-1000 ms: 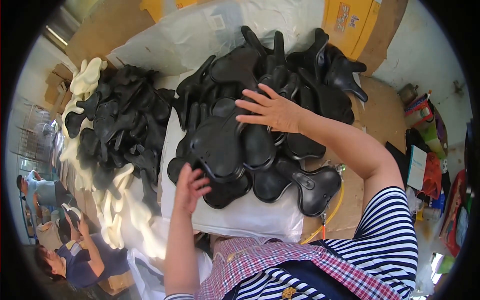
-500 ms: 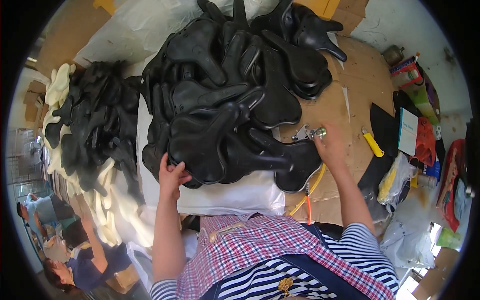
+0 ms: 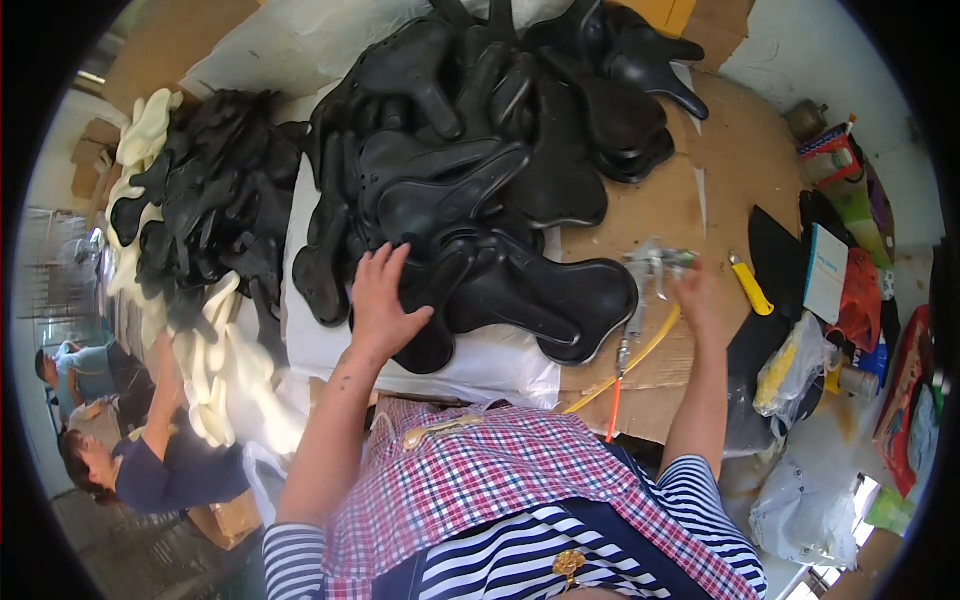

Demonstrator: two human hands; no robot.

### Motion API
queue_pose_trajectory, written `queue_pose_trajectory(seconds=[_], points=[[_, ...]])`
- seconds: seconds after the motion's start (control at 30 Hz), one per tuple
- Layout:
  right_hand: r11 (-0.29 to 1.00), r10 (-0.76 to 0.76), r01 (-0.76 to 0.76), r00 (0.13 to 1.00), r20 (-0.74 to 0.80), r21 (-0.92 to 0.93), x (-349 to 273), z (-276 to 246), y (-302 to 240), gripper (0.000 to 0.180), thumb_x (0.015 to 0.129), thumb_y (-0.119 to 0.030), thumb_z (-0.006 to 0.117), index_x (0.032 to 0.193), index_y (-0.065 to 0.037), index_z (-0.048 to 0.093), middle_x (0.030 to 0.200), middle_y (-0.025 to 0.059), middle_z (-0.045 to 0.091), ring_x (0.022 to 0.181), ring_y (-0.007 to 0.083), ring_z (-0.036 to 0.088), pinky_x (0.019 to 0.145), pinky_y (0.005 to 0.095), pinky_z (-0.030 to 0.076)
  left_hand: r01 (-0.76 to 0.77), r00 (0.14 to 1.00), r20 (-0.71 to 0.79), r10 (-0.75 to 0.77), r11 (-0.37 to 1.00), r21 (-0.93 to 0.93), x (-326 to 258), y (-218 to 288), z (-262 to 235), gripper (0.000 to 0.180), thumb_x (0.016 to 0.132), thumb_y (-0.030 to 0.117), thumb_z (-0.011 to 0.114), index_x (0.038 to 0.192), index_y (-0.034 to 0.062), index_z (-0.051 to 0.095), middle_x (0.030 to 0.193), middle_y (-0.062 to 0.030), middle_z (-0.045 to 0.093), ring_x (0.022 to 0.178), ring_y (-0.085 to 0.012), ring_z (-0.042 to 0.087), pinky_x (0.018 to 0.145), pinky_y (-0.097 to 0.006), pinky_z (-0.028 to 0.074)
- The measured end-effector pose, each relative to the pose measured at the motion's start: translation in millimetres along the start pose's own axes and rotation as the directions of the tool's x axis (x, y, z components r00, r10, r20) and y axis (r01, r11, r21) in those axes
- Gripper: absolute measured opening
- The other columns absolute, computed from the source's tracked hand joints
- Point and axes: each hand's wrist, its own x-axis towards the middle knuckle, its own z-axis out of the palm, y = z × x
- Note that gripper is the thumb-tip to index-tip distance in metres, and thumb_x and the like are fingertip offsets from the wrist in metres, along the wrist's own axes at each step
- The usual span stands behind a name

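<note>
Black bicycle saddles [image 3: 555,190] lie heaped on the table. My left hand [image 3: 382,305] is over the near-left edge of the heap, fingers and thumb spread. It rests on or just above a black saddle [image 3: 425,340], and whether it touches cannot be made out. To the right, my right hand [image 3: 700,300], smeared by motion, is closed round a silver spray gun [image 3: 655,262] with an orange hose [image 3: 614,405] running down from it. Close beside the gun, a wide-ended saddle [image 3: 590,305] lies at the heap's front right.
Brown cardboard [image 3: 740,150] covers the table's right part, with a yellow-handled cutter [image 3: 750,285] and a yellow hose [image 3: 640,360] on it. Bags and boxes crowd the right edge. At left are more black covers [image 3: 215,200] and cream saddle shapes [image 3: 215,380], with a person [image 3: 170,465] beside them.
The front saddle by my left hand has shifted farther back onto the heap. My left hand has moved up and right, fingers spreading. My right hand has moved slightly right with the spray gun.
</note>
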Motion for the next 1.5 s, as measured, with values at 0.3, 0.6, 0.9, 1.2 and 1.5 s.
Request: queue_pose_trajectory(seconds=[0.3, 0.6, 0.9, 1.2, 1.5], points=[[0.885, -0.466, 0.464, 0.882, -0.070, -0.044, -21, 64, -76, 0.048, 0.071, -0.037, 0.071, 0.105, -0.005, 0.060, 0.101, 0.0140, 0.061, 0.097, 0.0336, 0.055, 0.082, 0.0416, 0.044, -0.283, 0.932, 0.228, 0.282, 0.959, -0.031, 59, 48, 21, 0.081, 0.059, 0.026, 0.079, 0.131, 0.0157, 0.043, 0.136, -0.0097, 0.038, 0.130, -0.0365, 0.030, 0.105, -0.052, 0.024], [0.624, -0.649, 0.650, 0.740, -0.177, 0.433, -36, 106, -153, 0.018, 0.074, -0.013, 0.063, 0.090, -0.005, 0.061, 0.090, 0.0133, 0.060, 0.091, 0.0322, 0.055, 0.080, 0.0406, 0.045, -0.474, 0.867, 0.366, 0.338, 0.787, 0.394, 76, 65, 23, 0.071, 0.053, 0.019, 0.079, 0.119, 0.0157, 0.053, 0.121, -0.0072, 0.046, 0.117, -0.0296, 0.040, 0.096, -0.043, 0.032], [0.763, -0.638, 0.628, 0.770, 0.023, 0.149, -15, 47, -40, 0.042, 0.072, -0.016, 0.067, 0.111, -0.004, 0.056, 0.114, 0.0180, 0.055, 0.110, 0.0367, 0.048, 0.096, 0.0424, 0.039, -0.577, 0.797, 0.435, 0.420, 0.743, 0.339, 95, 41, 6, 0.037, 0.058, 0.006, 0.067, 0.093, 0.0146, 0.061, 0.098, -0.0032, 0.052, 0.102, -0.0250, 0.045, 0.089, -0.039, 0.035], [0.918, -0.373, 0.327, 0.903, -0.212, -0.222, -63, 48, -28, 0.064, 0.071, -0.015, 0.070, 0.128, -0.004, 0.043, 0.135, 0.0204, 0.038, 0.121, 0.0411, 0.039, 0.104, 0.0446, 0.030, -0.089, 0.994, -0.112, 0.009, 0.673, -0.734, 83, -13, -130, 0.025, 0.080, 0.000, 0.064, 0.103, 0.0028, 0.055, 0.091, 0.0007, 0.060, 0.085, -0.0081, 0.055, 0.078, -0.023, 0.044], [0.892, -0.132, 0.296, 0.893, -0.430, 0.341, -61, 26, 51, 0.073, 0.070, -0.002, 0.066, 0.136, -0.006, 0.035, 0.127, 0.0182, 0.047, 0.116, 0.0273, 0.048, 0.092, 0.0367, 0.044, -0.104, 0.864, -0.117, -0.490, 0.053, -0.993, -9, -85, -134, 0.027, 0.086, 0.001, 0.056, 0.113, 0.0004, 0.052, 0.106, -0.0092, 0.061, 0.096, -0.0190, 0.060, 0.087, -0.033, 0.050]])
